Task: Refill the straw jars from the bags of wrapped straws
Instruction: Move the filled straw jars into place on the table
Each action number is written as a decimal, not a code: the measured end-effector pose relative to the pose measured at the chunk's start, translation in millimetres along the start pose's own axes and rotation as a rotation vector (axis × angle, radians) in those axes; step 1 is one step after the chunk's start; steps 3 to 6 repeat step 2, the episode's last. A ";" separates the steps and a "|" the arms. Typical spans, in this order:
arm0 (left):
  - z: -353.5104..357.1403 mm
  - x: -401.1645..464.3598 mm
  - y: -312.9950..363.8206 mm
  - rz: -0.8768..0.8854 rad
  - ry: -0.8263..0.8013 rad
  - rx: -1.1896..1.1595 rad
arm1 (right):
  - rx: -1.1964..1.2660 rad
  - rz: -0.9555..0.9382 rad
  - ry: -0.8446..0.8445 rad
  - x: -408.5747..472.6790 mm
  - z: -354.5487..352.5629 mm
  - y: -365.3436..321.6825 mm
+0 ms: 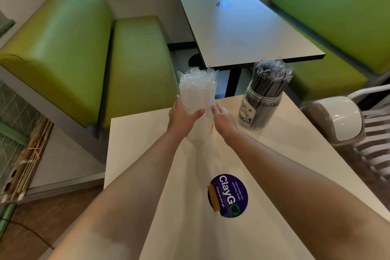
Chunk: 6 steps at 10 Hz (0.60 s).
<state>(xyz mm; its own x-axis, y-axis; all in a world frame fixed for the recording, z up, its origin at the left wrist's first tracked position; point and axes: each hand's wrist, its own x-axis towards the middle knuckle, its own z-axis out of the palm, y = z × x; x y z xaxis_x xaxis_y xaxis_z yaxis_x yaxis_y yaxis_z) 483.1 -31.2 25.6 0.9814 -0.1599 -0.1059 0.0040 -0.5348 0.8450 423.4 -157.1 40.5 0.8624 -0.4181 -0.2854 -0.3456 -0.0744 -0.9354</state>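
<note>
Nearest the camera, low in the frame, one round purple sticker point(229, 196) with a strip of tan tape across its left edge lies flat on the pale, smooth table point(147, 154), between two bare forearms that reach up the frame. Bare tabletop lies to the left of the arms as far as the table's left edge, and more of it on the right, short of the right edge. At mid-frame are two jars. The left hand point(183, 118) curls round the clear straws point(197, 93), a dense upright bundle of crinkly clear wrappers, thumb across the front, holding it at the mouth of the clear jar point(200, 133); that jar is so transparent and washed out that I can only say it seems to stand on the table beneath the bundle. The right hand point(224, 118) lies just beside the bundle with straight, loose fingers, its fingertips at the wrapping; whether they touch is hard to tell. To the right, near the table's far edge, the labelled jar point(256, 112) stands packed with black straws point(270, 79), leaning slightly right. Beyond the edge, a second grey table point(242, 27) fills the upper middle, flanked by two glossy green padded benches, the left bench point(73, 48) and the right bench point(337, 17). At the right edge of the frame sit one swing-lid bin point(337, 118) and one white slatted chair point(375, 133).
</note>
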 end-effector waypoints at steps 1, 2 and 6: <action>-0.2 -4.8 -0.9 -0.017 0.001 0.048 | -0.041 0.004 0.012 -8.9 -5.3 4.2; -3.4 -14.7 -2.0 -0.001 0.003 0.079 | -0.081 -0.003 0.036 -28.5 -11.9 7.9; -3.4 -14.7 -2.0 -0.001 0.003 0.079 | -0.081 -0.003 0.036 -28.5 -11.9 7.9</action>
